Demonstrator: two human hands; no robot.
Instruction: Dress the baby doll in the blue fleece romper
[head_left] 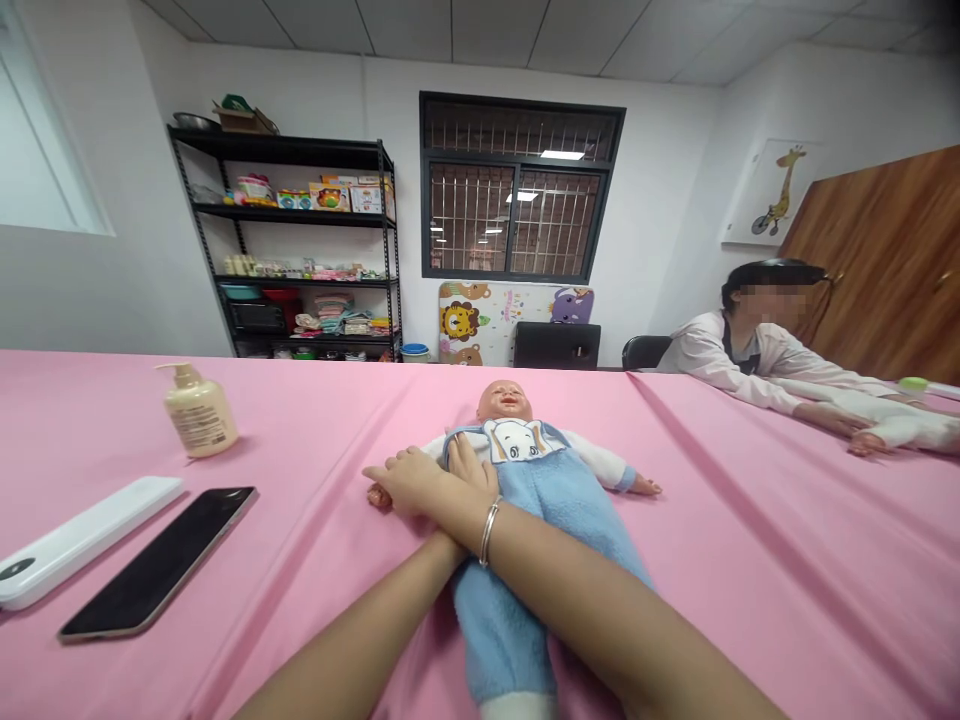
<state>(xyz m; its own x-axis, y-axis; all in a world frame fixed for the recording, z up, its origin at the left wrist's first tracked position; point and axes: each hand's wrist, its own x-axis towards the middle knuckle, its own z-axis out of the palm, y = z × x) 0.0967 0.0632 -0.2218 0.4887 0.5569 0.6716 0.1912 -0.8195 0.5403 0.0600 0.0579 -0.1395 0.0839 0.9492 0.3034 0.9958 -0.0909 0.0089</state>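
Observation:
A baby doll (555, 500) in light blue fleece dungarees with an animal face on the bib lies on its back, head away from me. My forearms cross over it, the right one, with a silver bangle (489, 532), on top. My right hand (412, 482) is closed over the doll's sleeved arm at the left; the doll's small hand (379, 496) shows below it. My left hand (472, 466) lies on the side of the doll's chest by the bib, fingers stretched out, their tips partly hidden at the clothing. The doll's other arm (611, 468) is spread out to the right.
On the pink cloth (322, 640) at the left are a pump bottle (199, 412), a white oblong device (90, 540) and a black phone (161, 565). A co-worker (739, 330) sits at the right with another doll (900, 425). Behind stands a black shelf (300, 215).

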